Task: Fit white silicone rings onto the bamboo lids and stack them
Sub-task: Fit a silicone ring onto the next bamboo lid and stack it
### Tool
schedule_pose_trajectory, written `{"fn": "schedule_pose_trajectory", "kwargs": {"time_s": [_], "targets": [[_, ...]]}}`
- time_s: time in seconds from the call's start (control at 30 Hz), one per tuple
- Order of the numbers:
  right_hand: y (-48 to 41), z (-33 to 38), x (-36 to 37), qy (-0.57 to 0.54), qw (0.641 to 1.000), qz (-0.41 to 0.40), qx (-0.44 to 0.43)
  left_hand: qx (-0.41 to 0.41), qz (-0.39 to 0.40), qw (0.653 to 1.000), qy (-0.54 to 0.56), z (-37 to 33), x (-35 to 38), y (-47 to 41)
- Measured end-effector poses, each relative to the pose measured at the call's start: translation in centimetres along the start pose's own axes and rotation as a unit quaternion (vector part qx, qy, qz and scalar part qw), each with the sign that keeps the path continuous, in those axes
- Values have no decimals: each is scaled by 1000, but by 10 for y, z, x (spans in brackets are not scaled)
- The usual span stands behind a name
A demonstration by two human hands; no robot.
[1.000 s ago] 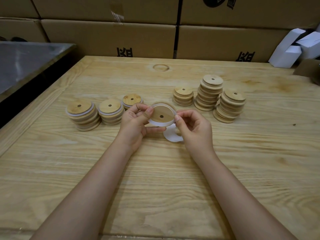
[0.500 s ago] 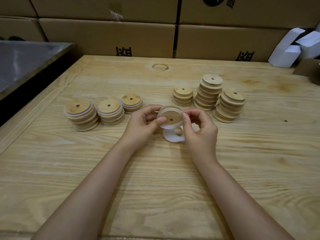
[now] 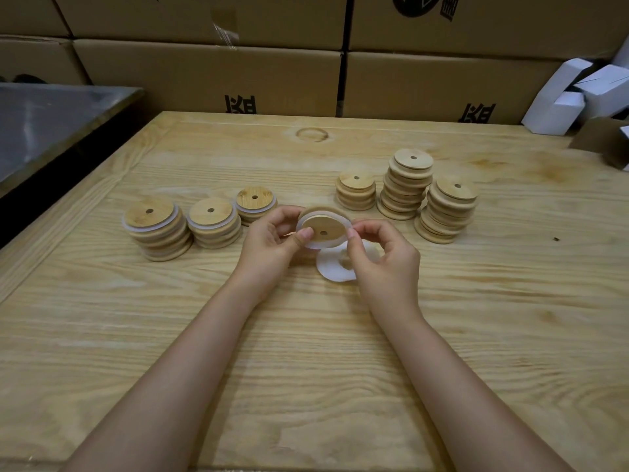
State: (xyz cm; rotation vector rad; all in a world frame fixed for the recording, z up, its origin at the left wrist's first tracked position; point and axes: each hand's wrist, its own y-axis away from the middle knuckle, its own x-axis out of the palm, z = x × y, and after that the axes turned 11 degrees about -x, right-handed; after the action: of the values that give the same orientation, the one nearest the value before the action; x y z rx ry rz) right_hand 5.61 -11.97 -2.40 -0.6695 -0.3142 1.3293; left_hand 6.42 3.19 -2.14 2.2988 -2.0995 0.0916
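Note:
My left hand [image 3: 269, 245] and my right hand [image 3: 384, 264] together hold a round bamboo lid [image 3: 325, 226] with a small centre hole, tilted above the table. A white silicone ring [image 3: 318, 245] lies round its rim; my left thumb presses on the ring and my right fingertips pinch the lid's right edge. Under my right hand lie loose white rings [image 3: 332, 267] on the table. Three stacks of lids with white rings [image 3: 156, 229] [image 3: 214, 221] [image 3: 256, 203] stand on the left. Three stacks of bare lids [image 3: 356, 190] [image 3: 406, 182] [image 3: 447, 209] stand on the right.
The wooden table [image 3: 306, 352] runs to brown cartons [image 3: 211, 76] at the back. A grey metal surface [image 3: 44, 120] lies at the left. White boxes [image 3: 575, 93] sit at the back right.
Both hands have turned and tilted the lid, shifting it slightly right and down. My left thumb now presses on the ring at the lid's lower left edge.

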Motion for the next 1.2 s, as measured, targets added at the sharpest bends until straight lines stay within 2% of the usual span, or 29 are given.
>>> {"fn": "schedule_pose_trajectory", "kwargs": {"time_s": [0.17,0.33,0.5,0.73,0.9,1.2], "targets": [[-2,0,0,-34,999,-13,20,-19,21,998,49,0,0,1],[-1,2,0,-43,999,13,21,-43,41,994,94,0,-2,1],[0,3,-2,-33,999,-1,9,-55,67,993,82,-3,-2,3],[2,7,-1,4,999,-5,-40,-24,65,998,9,-3,0,5],[3,7,0,50,996,17,-70,-42,57,996,47,-4,-3,5],[4,6,1,29,999,-12,-26,-42,83,994,60,-2,-4,2]]}}
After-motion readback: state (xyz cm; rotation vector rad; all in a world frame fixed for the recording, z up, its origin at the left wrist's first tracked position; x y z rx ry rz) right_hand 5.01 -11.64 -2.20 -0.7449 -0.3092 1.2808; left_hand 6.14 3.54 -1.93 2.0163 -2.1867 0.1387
